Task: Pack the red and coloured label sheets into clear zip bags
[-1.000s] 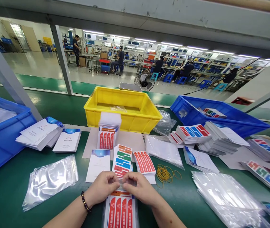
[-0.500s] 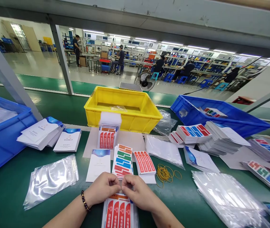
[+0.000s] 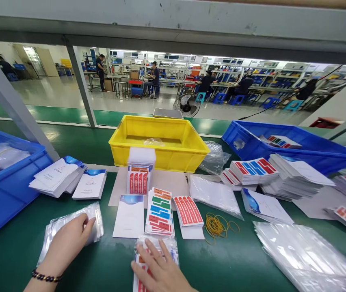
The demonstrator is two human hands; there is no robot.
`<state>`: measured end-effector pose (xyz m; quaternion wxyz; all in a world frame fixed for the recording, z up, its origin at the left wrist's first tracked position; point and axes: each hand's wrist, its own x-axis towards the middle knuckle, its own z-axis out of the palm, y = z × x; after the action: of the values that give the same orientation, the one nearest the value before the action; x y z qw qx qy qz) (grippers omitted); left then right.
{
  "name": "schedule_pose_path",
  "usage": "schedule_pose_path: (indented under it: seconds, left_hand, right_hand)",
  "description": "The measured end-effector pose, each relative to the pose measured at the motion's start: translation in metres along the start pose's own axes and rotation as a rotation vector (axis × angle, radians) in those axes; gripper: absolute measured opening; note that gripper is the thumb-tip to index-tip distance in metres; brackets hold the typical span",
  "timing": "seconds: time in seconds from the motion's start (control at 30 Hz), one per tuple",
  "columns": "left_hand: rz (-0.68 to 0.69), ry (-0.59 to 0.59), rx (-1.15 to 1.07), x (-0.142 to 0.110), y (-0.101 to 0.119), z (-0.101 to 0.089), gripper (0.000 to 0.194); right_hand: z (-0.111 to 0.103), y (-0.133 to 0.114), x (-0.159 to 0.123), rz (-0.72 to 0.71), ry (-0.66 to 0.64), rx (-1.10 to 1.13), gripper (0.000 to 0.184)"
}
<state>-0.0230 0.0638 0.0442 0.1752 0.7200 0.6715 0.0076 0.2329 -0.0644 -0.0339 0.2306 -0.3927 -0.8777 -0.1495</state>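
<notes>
My left hand [image 3: 71,237] is over a pile of clear zip bags [image 3: 95,213] at the left, fingers curled in beside the thumb; anything between them is hidden. My right hand [image 3: 159,265] lies with fingers spread on a clear bag [image 3: 171,243] holding red and orange sticker sheets, at the front edge of view. Just beyond that bag sits a stack of multicoloured sticker sheets [image 3: 160,209]. A white booklet with a blue top [image 3: 128,219] lies to its left, and red sticker strips [image 3: 189,211] to its right.
A yellow bin [image 3: 161,158] stands at the back, with blue bins at left [image 3: 11,182] and right [image 3: 282,150]. Rubber bands [image 3: 216,226] and clear bags [image 3: 307,251] lie on the right. Booklet stacks [image 3: 90,184] stand at left. Co-workers sit far behind.
My hands have parted from the filled bag's top. The left moved left onto the clear bags; the right opened and now lies flat on the filled bag.
</notes>
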Motion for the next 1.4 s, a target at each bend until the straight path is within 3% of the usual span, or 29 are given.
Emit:
schedule_pose_path:
  seconds: [0.13, 0.33, 0.57, 0.7, 0.83, 1.0, 1.07, 1.13, 1.27, 1.4]
  left_hand:
    - [-0.067, -0.112, 0.073, 0.007, -0.025, 0.008, 0.034]
    - [-0.017, -0.149, 0.058, 0.012, -0.035, 0.014, 0.025]
    - [-0.009, -0.141, 0.022, 0.005, -0.033, 0.010, 0.021]
    - [0.009, -0.120, 0.003, 0.004, -0.031, 0.006, 0.019]
    - [0.089, -0.110, -0.045, -0.014, -0.012, 0.004, 0.021]
    - [0.322, -0.098, -0.227, -0.053, 0.041, 0.018, 0.021]
    - [0.391, -0.123, -0.278, -0.063, 0.058, 0.027, 0.019]
    - [0.405, -0.158, -0.401, -0.066, 0.069, 0.035, 0.017]
    - [0.382, -0.210, -0.747, -0.062, 0.076, 0.046, 0.026]
    - [0.300, -0.174, -0.869, -0.058, 0.081, 0.056, 0.037]
  right_hand:
    - [0.019, 0.000, -0.017, -0.033, -0.101, -0.018, 0.058]
    - [0.014, 0.011, -0.022, 0.021, -0.269, 0.089, 0.063]
    - [-0.009, 0.015, -0.003, 0.080, -0.095, 0.235, 0.062]
    - [-0.033, 0.021, 0.016, 0.199, -0.008, 0.313, 0.036]
    - [-0.045, 0.018, 0.035, 0.332, 0.038, 0.490, 0.019]
    - [-0.030, 0.003, 0.054, 0.717, -0.167, 0.937, 0.035]
    - [-0.020, -0.002, 0.057, 0.786, -0.220, 0.938, 0.041]
    - [-0.011, -0.005, 0.055, 0.730, -0.201, 0.783, 0.039]
    - [0.001, -0.007, 0.045, 0.472, -0.162, 0.506, 0.044]
    - [0.002, -0.011, 0.041, 0.397, -0.166, 0.406, 0.054]
